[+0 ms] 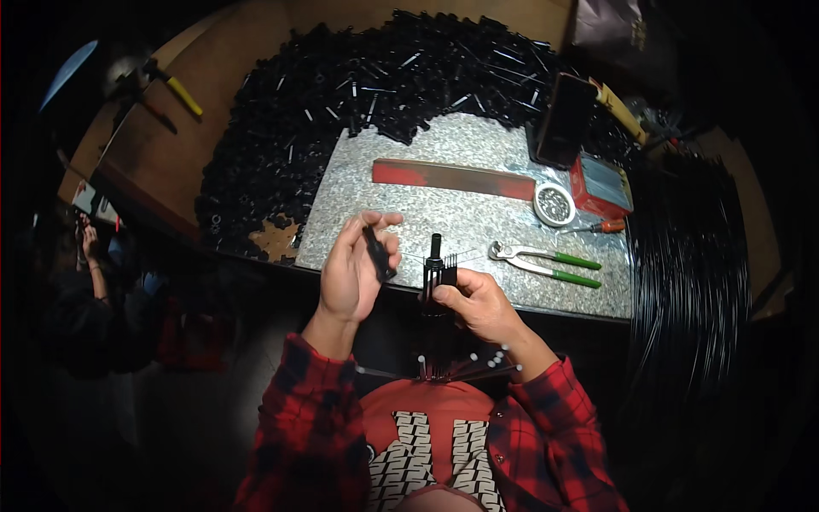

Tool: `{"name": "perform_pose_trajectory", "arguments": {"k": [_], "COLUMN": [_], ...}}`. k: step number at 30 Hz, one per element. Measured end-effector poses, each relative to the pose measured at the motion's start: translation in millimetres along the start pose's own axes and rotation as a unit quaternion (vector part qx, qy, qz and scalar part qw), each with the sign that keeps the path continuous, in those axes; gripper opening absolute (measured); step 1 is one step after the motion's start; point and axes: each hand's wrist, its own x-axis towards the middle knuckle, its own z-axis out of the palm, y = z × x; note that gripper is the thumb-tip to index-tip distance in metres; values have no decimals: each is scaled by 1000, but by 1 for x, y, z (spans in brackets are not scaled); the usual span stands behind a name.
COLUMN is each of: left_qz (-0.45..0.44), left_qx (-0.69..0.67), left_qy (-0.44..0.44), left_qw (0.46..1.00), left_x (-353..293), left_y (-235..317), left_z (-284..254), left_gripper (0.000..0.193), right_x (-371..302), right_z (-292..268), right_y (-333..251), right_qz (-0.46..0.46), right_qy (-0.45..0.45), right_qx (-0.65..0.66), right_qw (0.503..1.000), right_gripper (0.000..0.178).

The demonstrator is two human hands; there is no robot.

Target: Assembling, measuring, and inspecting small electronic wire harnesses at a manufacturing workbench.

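Note:
My left hand (345, 269) is raised palm-up over the near edge of the stone slab. A short, slim black part (377, 254) sits slanted against its curled fingers. To its right, my right hand (485, 307) pinches an upright black slotted tube (433, 271) between thumb and fingers. Several thin prongs stand in a row beside that tube, close to my fingertips. Its lower end fades into the dark below the slab's edge. Thin rods with pale tips fan out in front of my red apron, and how they join the tube is too dark to tell.
A big heap of small black parts (384, 77) covers the far side. On the slab (409, 226) lie a red-brown bar (452, 177), green-handled pincers (554, 263), a screwdriver (607, 227), a white bowl (554, 205), a red box (601, 192) and a phone (566, 119). Black rods (691, 256) hang rightward.

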Motion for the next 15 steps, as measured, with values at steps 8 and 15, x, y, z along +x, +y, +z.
{"name": "perform_pose_trajectory", "arguments": {"k": [8, 15], "left_qz": [32, 26], "left_qx": [31, 4], "left_qy": [-49, -99], "left_qw": [998, 995], "left_x": [28, 33], "left_y": [22, 22], "left_z": [14, 27], "left_gripper": [26, 32], "right_x": [4, 9], "right_z": [5, 4], "right_y": [6, 5], "right_qz": [-21, -9], "right_qy": [-29, -43], "right_qx": [16, 16], "right_qw": [999, 999], "right_gripper": [23, 20]}}
